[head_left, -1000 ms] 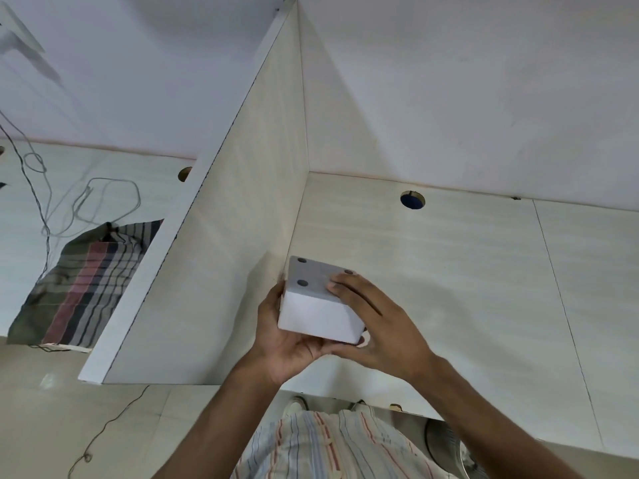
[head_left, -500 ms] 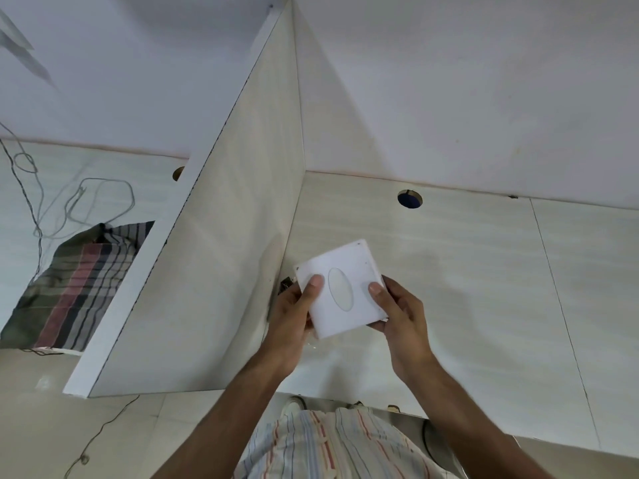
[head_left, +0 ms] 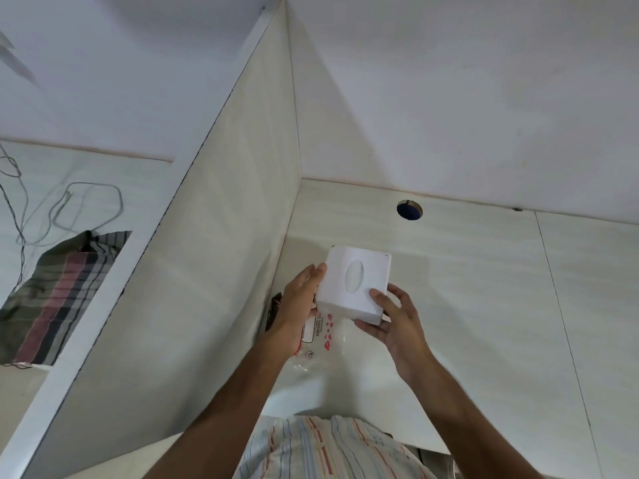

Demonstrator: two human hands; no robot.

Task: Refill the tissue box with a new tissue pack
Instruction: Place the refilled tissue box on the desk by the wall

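I hold a white cube-shaped tissue box [head_left: 352, 283] above the desk, its top face with the oval slot turned up toward me. My left hand [head_left: 299, 305] presses flat against its left side. My right hand [head_left: 394, 318] cups its lower right corner, thumb on the top face. Beneath the box, on the desk, lies a clear plastic tissue wrapper [head_left: 320, 335] with red print; whether it holds tissues I cannot tell.
The pale desk [head_left: 484, 288] has a round cable hole [head_left: 409, 209] at the back. A tall divider panel [head_left: 207, 254] stands just left of my hands. Beyond it lie a striped cloth [head_left: 65, 292] and loose cables [head_left: 69, 209]. A small dark object [head_left: 275, 307] sits by the divider.
The box was upside down with its grey base showing; I turned it over so the oval slot faces up, and moved it slightly right and farther away. The wrapper came into view.
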